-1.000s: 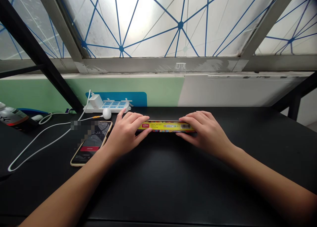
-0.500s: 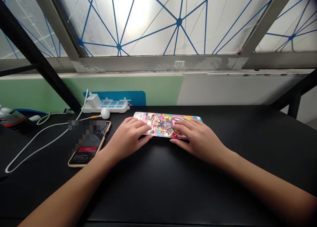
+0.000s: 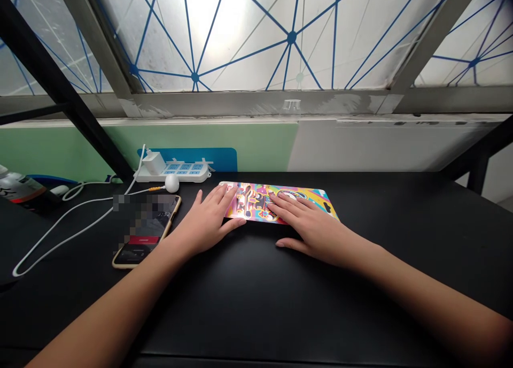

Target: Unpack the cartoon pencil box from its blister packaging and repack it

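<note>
A flat, colourful printed package (image 3: 256, 203) with cartoon patterns lies on the black table (image 3: 256, 298). A dark cut-out resembling a hanging hole shows near its right end; what it contains I cannot tell. My left hand (image 3: 206, 221) rests on its left end, fingers stretched out and thumb along the near edge. Across the middle and right part lies my right hand (image 3: 310, 226), open, its fingers flat on the printed face. The right thumb sticks out onto the table, apart from the package. Both hands cover parts of the print.
Left of my left hand lies a phone (image 3: 140, 250) in a pale case. Behind it are a white power strip (image 3: 176, 176) with a plugged-in charger (image 3: 154, 163), a round white item (image 3: 172, 183) and a looped white cable (image 3: 44, 247). A bottle (image 3: 24, 189) is at far left.
The fingers of both hands have straightened and flattened onto the package. My right thumb has moved away from its near edge, and more of the right end now shows.
</note>
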{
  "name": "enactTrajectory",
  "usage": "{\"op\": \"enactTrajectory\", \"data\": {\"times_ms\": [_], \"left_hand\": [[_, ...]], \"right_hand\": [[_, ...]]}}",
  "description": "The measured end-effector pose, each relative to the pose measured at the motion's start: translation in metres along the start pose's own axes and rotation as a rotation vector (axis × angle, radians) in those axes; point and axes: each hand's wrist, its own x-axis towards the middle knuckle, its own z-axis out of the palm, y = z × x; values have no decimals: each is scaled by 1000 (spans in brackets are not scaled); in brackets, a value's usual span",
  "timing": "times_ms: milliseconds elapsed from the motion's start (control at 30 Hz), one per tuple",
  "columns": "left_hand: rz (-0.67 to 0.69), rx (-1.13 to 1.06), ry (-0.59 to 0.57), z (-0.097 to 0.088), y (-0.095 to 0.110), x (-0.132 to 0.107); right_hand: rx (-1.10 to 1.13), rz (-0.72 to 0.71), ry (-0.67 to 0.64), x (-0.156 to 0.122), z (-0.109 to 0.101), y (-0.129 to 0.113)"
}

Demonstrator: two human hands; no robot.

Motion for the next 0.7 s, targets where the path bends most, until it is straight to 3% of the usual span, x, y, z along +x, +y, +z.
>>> {"op": "enactTrajectory", "data": {"times_ms": [333, 567, 700], "left_hand": [[-49, 85, -58, 0, 6, -5], [-46, 80, -79, -3, 7, -4], [-26, 101, -77, -4, 8, -5]], "right_hand": [[247, 181, -259, -17, -42, 24], [142, 213, -206, -20, -50, 30], [-64, 184, -69, -13, -31, 16]]}}
